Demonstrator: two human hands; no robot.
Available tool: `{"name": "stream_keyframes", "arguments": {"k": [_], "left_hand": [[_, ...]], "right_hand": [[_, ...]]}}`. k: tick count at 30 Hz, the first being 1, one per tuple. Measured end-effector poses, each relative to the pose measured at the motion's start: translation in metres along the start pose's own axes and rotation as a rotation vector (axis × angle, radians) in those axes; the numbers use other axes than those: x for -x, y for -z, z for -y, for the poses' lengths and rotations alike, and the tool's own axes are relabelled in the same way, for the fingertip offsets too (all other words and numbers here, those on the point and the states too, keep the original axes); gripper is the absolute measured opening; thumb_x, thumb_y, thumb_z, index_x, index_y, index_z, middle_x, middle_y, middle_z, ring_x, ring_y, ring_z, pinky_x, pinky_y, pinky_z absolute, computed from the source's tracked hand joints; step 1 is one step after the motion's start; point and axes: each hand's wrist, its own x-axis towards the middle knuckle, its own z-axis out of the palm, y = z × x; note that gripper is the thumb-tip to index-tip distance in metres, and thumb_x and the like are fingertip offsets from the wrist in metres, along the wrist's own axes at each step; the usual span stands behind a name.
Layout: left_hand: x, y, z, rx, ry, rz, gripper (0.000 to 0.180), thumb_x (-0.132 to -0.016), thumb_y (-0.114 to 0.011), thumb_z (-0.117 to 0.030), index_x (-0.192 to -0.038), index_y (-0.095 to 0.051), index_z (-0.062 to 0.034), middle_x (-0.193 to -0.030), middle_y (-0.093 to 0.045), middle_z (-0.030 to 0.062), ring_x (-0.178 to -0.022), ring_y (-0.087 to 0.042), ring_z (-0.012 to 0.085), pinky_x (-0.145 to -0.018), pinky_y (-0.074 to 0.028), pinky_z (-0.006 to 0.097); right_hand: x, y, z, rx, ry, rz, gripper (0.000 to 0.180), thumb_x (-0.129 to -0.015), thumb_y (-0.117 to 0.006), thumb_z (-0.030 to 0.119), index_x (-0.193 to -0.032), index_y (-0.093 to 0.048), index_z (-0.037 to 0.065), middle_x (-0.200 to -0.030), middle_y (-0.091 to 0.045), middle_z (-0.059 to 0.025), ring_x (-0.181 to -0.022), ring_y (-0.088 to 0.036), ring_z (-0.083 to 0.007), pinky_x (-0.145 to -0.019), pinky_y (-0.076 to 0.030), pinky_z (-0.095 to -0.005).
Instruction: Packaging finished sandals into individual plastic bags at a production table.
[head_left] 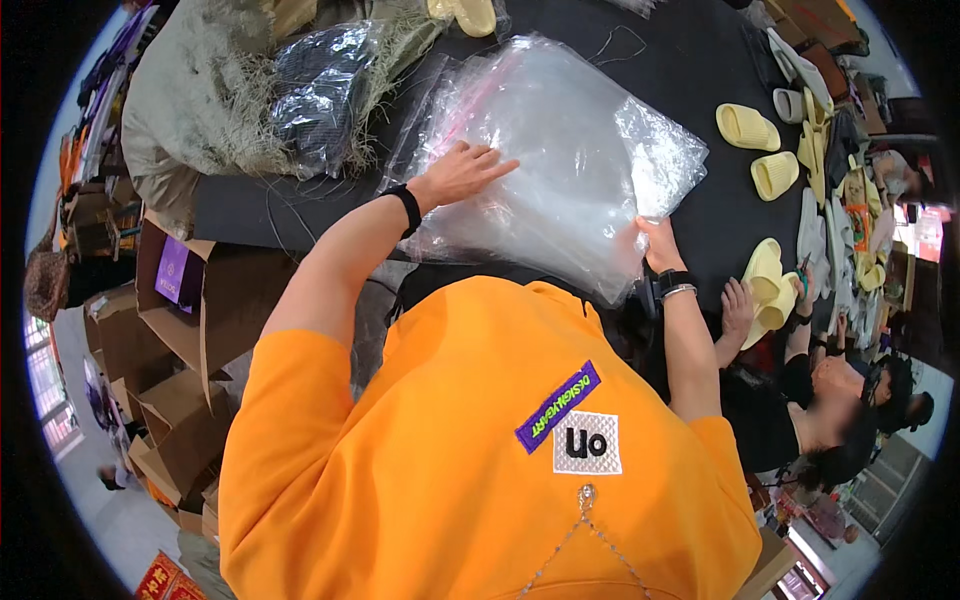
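A stack of transparent plastic bags [560, 150] with a pink strip along one edge lies on the black table in front of me. My left hand [465, 175] rests on the stack's left part, fingers stretched out and apart. At the near right edge, my right hand [658, 245] grips the plastic bags, with some of its fingers hidden beneath the film. Light glares off the raised right corner, so single layers are hard to make out.
A frayed woven sack [210, 100] holding dark wrapped items sits at the far left. Pale yellow slippers [748, 128] lie on the black table [240, 212] to the right, where a co-worker's hand [737, 308] touches another pair. Open cardboard boxes [245, 300] stand at left.
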Motion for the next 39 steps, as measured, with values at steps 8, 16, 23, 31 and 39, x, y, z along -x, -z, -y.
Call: {"name": "stream_keyframes", "arguments": {"k": [8,16,23,31,39], "left_hand": [[-0.032,0.050,0.024,0.218,0.070,0.090,0.024,-0.081,-0.049,-0.009,-0.103,-0.058,-0.0128,-0.081,-0.062,0.0072,-0.077,-0.061,0.0246,-0.067,-0.048,0.039],[0.052,0.011,-0.058,0.039,0.007,0.107,0.019,-0.076,-0.052,-0.016,-0.095,-0.054,-0.0149,-0.085,-0.052,0.0026,-0.084,-0.051,0.0191,-0.069,-0.041,0.033],[0.039,0.011,-0.060,-0.004,0.029,0.154,0.026,-0.077,-0.051,-0.018,-0.103,-0.051,-0.0175,-0.086,-0.049,0.0036,-0.088,-0.047,0.0201,-0.075,-0.037,0.036],[-0.017,0.080,-0.024,0.794,0.446,0.647,0.085,-0.067,-0.071,-0.045,-0.138,-0.029,-0.0242,-0.143,-0.022,0.0168,-0.131,-0.019,0.0363,-0.096,-0.017,0.065],[0.001,-0.001,-0.082,0.136,-0.028,0.186,0.090,-0.062,-0.073,-0.041,-0.137,-0.023,-0.0395,-0.147,-0.012,0.0129,-0.133,-0.009,0.0401,-0.095,-0.010,0.070]], "right_hand": [[0.019,-0.022,0.054,-0.603,-0.393,0.086,0.069,-0.088,-0.035,0.059,-0.125,-0.042,0.001,-0.114,-0.054,-0.0158,-0.103,-0.053,-0.0278,-0.089,-0.042,-0.0409],[0.012,-0.010,0.051,-0.110,-0.445,-0.099,0.059,-0.084,-0.052,0.049,-0.124,-0.037,0.009,-0.103,-0.055,-0.0104,-0.093,-0.056,-0.0209,-0.076,-0.047,-0.0360],[-0.003,-0.039,0.053,-0.075,-0.198,-0.063,0.054,-0.078,-0.063,0.009,-0.124,-0.036,-0.002,-0.114,-0.051,-0.0128,-0.101,-0.052,-0.0223,-0.084,-0.044,-0.0330],[-0.020,-0.045,0.070,-0.159,-0.163,0.162,0.051,-0.077,-0.057,0.000,-0.125,-0.040,0.005,-0.113,-0.053,-0.0058,-0.102,-0.050,-0.0163,-0.089,-0.039,-0.0294],[0.008,-0.040,0.058,0.341,0.062,-0.241,0.065,-0.069,-0.066,0.005,-0.126,-0.035,0.001,-0.121,-0.044,-0.0142,-0.109,-0.046,-0.0268,-0.091,-0.038,-0.0359]]}}
